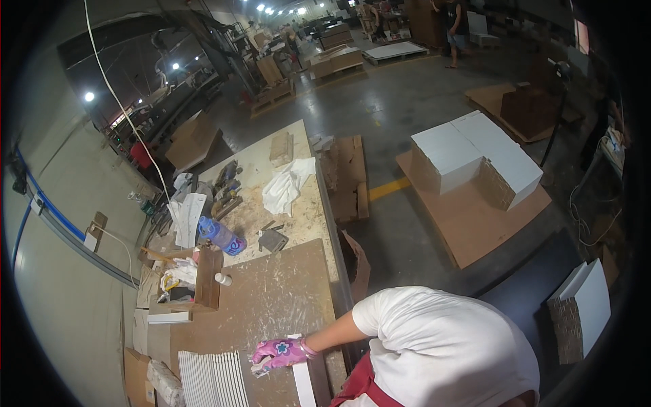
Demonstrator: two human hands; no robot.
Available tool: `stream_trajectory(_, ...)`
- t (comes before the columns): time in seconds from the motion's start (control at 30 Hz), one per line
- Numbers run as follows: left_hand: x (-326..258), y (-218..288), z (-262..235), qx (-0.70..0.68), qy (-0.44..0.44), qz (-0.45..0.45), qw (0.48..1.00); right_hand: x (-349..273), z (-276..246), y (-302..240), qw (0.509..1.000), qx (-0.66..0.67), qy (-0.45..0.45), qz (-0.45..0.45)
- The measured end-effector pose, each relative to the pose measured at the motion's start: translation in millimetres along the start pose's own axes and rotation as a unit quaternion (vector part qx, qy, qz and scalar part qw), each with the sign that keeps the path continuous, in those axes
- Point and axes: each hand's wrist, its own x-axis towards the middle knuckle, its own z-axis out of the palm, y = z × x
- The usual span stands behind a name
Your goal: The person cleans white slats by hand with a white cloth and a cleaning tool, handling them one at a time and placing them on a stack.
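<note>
One gloved hand (pixel 279 353) shows, in a pink flowered glove, reaching across the table (pixel 271 298) from a person in a white shirt at the lower right. That person seems to be a co-worker bent over the table edge; whose hand it is cannot be told for sure, and the wearer's own hands are not in view. The gloved hand lies curled over the top end of one narrow white strip (pixel 302 376), which rests flat on the table near its front edge. Whether the fingers pinch the strip or only press on it cannot be told.

Just left of the glove lies one stack of white ribbed sheets (pixel 211 378). Farther up the table stand one blue plastic bottle (pixel 221 235) lying on its side, one small white bottle (pixel 223 279) upright beside a brown cardboard box (pixel 207 278), and one crumpled white cloth (pixel 287 184).

On the floor to the right, one pallet board (pixel 468 217) carries a block of white boxes (pixel 475 156). One white panel (pixel 591 298) leans at the far right.
</note>
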Motion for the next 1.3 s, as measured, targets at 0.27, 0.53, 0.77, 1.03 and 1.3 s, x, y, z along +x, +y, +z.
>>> stream_trajectory(0.27, -2, 5, -1, -0.003, -0.001, -0.018, 1.000, -1, -1, 0, 1.000, -0.005, -0.020, -0.019)
stream_trajectory(0.53, -8, 8, -4, -0.013, 0.000, -0.031, 0.999, -4, -2, -9, 0.999, -0.029, -0.022, -0.001)
stream_trajectory(0.77, -12, 10, -4, -0.015, 0.004, -0.033, 0.999, -5, -3, -15, 0.998, -0.050, -0.020, 0.017)
stream_trajectory(1.03, -19, 4, -7, -0.025, 0.014, -0.036, 0.999, -7, 2, -18, 0.996, -0.083, 0.013, 0.027)
stream_trajectory(1.3, -15, -6, 1, -0.004, 0.017, -0.035, 0.999, -8, 1, -22, 0.993, -0.115, 0.017, 0.022)
